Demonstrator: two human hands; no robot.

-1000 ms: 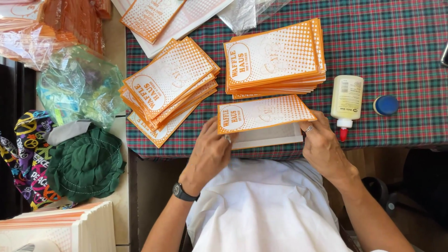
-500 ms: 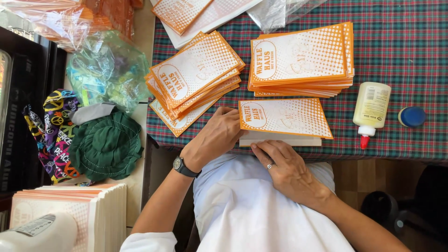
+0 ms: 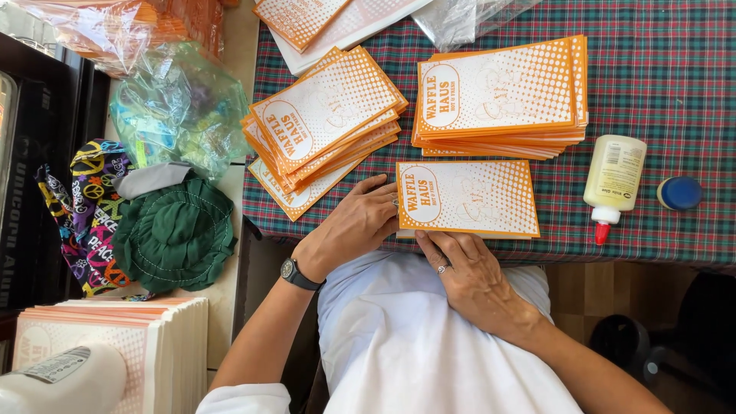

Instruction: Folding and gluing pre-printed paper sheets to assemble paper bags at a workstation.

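Note:
An orange and white paper bag (image 3: pixel 468 198) lies flat at the near edge of the plaid-covered table (image 3: pixel 659 92). My left hand (image 3: pixel 354 224), with a dark watch on the wrist, rests on the bag's left end, fingers spread. Along the bag's near edge my right hand (image 3: pixel 468 272), wearing a ring, presses with its fingertips. Two stacks of the same bags lie beyond: a fanned, tilted stack (image 3: pixel 322 126) at the left and a squarer stack (image 3: pixel 502 96) behind the single bag.
A glue bottle (image 3: pixel 613 184) with a red tip lies right of the bag, its blue cap (image 3: pixel 679 193) beside it. Left of the table sit a green cloth hat (image 3: pixel 175 234), a patterned fabric (image 3: pixel 80 218), plastic wraps (image 3: pixel 172 100) and a pile of flat bags (image 3: pixel 123 345).
My right hand has slid from the bag's right edge to its near edge. The left hand stays at the left end. The view has shifted, so the table sits further right.

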